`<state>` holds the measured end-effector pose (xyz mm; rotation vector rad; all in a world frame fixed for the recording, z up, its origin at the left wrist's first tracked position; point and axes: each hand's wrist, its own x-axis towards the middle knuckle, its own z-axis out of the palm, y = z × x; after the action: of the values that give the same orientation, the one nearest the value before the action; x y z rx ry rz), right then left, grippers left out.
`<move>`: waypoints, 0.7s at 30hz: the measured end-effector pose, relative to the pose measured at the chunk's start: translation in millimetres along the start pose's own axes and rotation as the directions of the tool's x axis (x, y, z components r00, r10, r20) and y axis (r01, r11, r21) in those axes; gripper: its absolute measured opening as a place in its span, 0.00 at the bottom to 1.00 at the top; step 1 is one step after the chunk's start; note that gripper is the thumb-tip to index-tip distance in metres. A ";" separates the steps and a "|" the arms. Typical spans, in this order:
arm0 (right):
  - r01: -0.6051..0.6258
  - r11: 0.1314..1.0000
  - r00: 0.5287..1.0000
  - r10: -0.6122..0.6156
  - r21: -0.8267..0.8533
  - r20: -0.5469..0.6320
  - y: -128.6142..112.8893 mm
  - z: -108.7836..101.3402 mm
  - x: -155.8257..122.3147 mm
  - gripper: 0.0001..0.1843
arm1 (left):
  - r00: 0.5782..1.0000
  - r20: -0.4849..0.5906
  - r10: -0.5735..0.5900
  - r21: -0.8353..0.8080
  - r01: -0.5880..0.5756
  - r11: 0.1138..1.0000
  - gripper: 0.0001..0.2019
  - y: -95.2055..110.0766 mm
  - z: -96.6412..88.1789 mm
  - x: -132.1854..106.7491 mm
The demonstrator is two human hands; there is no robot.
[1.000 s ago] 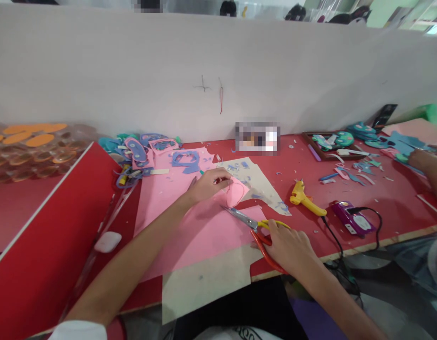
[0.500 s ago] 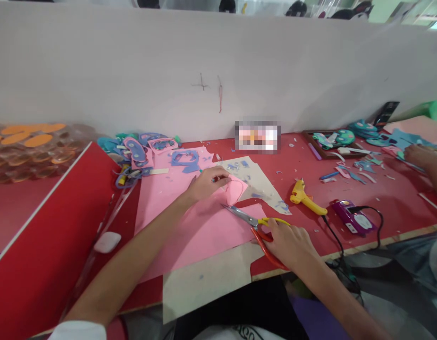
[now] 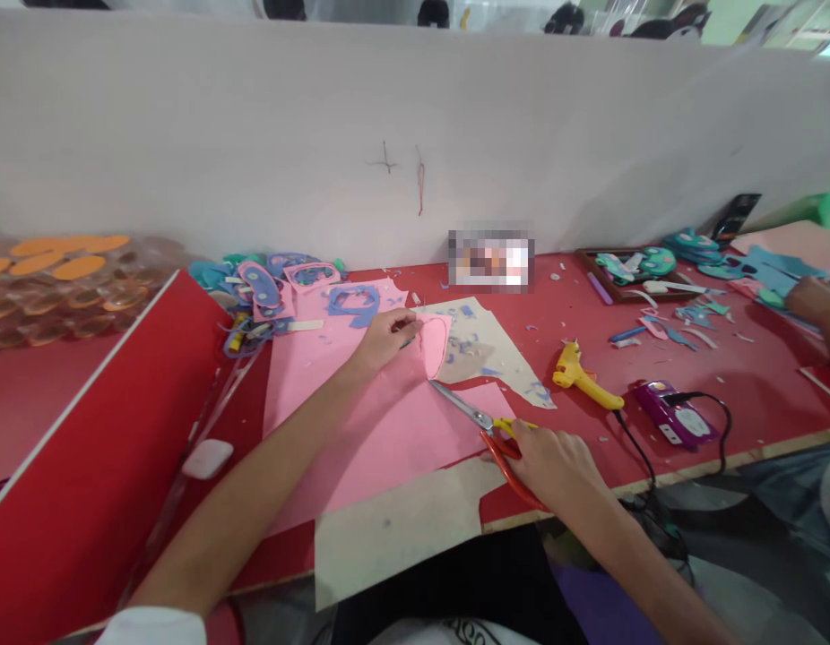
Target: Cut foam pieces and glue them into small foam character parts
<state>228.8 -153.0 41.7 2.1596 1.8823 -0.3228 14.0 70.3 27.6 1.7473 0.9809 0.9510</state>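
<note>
My left hand [image 3: 389,339] pinches a small pink foam piece [image 3: 435,345] that has a dark curved outline drawn on it. In my right hand [image 3: 553,457] are scissors [image 3: 480,418] with one yellow and one red-orange handle. Their blade tips touch or nearly touch the lower edge of the pink piece. Beneath both hands lies a large pink sheet [image 3: 367,448] on the red table. A blue foam cutout [image 3: 354,303] rests at the sheet's far edge, beyond my left hand.
A yellow glue gun [image 3: 580,376] and a purple power box [image 3: 677,414] with a cable lie to the right. A beige sheet [image 3: 499,349] carries blue scraps. A brown tray [image 3: 613,291] holds foam pieces. A co-worker's hand [image 3: 815,300] is at far right. A red panel [image 3: 112,430] stands left.
My left hand has turned the pink piece, which now stands more upright and sits slightly further left. The scissor handles have come a little closer together.
</note>
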 end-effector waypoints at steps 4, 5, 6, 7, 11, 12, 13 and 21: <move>-0.014 1.000 0.997 0.013 -0.015 -0.074 3.6 7.6 -3.4 0.25 | 0.999 -0.021 -0.045 -0.037 0.044 0.998 0.15 -9.0 -3.1 2.6; -0.011 1.000 0.995 0.009 -0.018 -0.098 5.0 8.3 -5.2 0.26 | 0.999 -0.016 -0.051 -0.043 0.050 0.998 0.16 -9.4 -3.7 2.6; -0.006 1.000 0.993 0.004 -0.022 -0.115 6.6 8.2 -7.3 0.26 | 0.999 -0.010 -0.050 -0.043 0.049 0.998 0.16 -9.0 -4.1 2.5; -0.002 1.000 0.992 -0.001 -0.025 -0.128 8.2 7.3 -9.4 0.27 | 0.999 -0.007 -0.041 -0.039 0.040 0.998 0.16 -7.8 -4.1 2.2; -0.005 1.000 0.988 0.001 -0.025 -0.156 12.0 1.4 -14.2 0.29 | 1.000 -0.018 0.026 0.022 -0.025 0.999 0.13 2.8 -0.6 -0.3; -0.008 1.000 0.988 0.005 -0.016 -0.155 11.9 0.6 -14.0 0.28 | 0.999 -0.022 0.040 0.036 -0.039 0.999 0.12 5.8 1.1 -1.4; -0.011 1.000 0.988 0.010 -0.006 -0.153 11.3 0.2 -13.3 0.27 | 0.998 -0.020 0.056 0.049 -0.055 0.997 0.11 8.5 2.9 -2.6; -0.054 0.998 0.995 0.055 0.006 -0.079 -5.8 -4.2 -5.0 0.26 | 0.986 0.049 0.162 0.171 -0.168 0.971 0.07 16.6 8.4 -10.0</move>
<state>222.4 -155.5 47.0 2.2531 1.8611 -0.2334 21.2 53.8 38.6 2.0117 0.9303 0.9592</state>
